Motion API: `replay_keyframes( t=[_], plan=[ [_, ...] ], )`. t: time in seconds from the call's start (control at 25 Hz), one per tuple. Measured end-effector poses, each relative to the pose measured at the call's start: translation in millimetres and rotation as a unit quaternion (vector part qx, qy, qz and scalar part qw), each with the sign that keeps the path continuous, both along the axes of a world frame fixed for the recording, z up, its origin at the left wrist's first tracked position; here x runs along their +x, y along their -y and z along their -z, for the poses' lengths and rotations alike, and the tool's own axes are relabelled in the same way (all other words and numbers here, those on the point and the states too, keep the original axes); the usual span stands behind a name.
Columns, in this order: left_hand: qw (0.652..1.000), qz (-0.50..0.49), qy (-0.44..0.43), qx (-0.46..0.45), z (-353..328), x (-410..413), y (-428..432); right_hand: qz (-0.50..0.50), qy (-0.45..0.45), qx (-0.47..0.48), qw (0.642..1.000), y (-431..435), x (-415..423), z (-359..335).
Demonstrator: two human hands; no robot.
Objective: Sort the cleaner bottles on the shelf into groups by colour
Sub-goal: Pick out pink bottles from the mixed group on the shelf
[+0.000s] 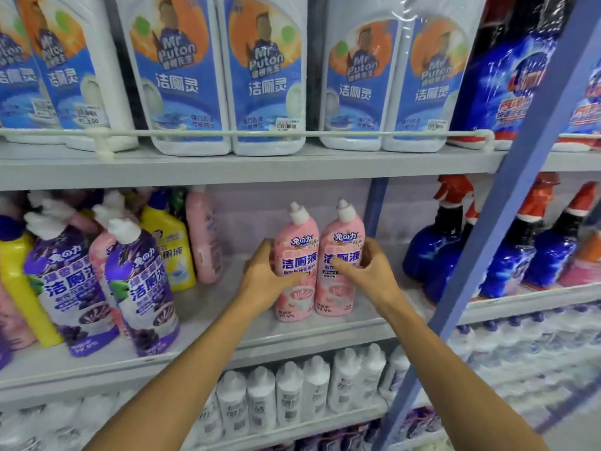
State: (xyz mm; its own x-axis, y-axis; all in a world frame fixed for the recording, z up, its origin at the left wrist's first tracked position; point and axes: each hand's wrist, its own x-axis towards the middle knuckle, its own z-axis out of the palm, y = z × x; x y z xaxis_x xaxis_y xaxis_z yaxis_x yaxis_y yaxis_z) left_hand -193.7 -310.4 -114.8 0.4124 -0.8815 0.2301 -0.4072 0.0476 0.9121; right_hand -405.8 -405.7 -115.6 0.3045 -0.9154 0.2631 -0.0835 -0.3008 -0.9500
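Observation:
Two pink cleaner bottles with white caps stand upright side by side on the middle shelf (227,307). My left hand (265,276) grips the left pink bottle (296,245) from its left side. My right hand (369,270) grips the right pink bottle (341,242) from its right side, thumb across the label. To the left stand two purple bottles (140,288), a yellow bottle (170,249) behind them, another yellow one (19,281) at the far left, and more pink bottles (203,236) further back.
Large white bottles with blue labels (266,76) fill the top shelf behind a wire rail. Blue spray bottles with red triggers (435,242) stand right of a blue upright post (507,222). Small white bottles (289,392) line the shelf below.

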Motion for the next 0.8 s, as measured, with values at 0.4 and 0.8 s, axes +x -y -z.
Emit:
replay_keyframes(
  t=[0.4,0.8],
  plan=[
    [0.997,0.042,-0.015,0.063,58.1,-9.7,51.3,-0.026,-0.045,-0.003,0.999,59.2,-35.2,24.8],
    [0.999,0.036,-0.028,0.03,67.0,-16.8,90.6,0.04,-0.045,-0.005,0.998,79.4,-39.2,44.5]
  ],
)
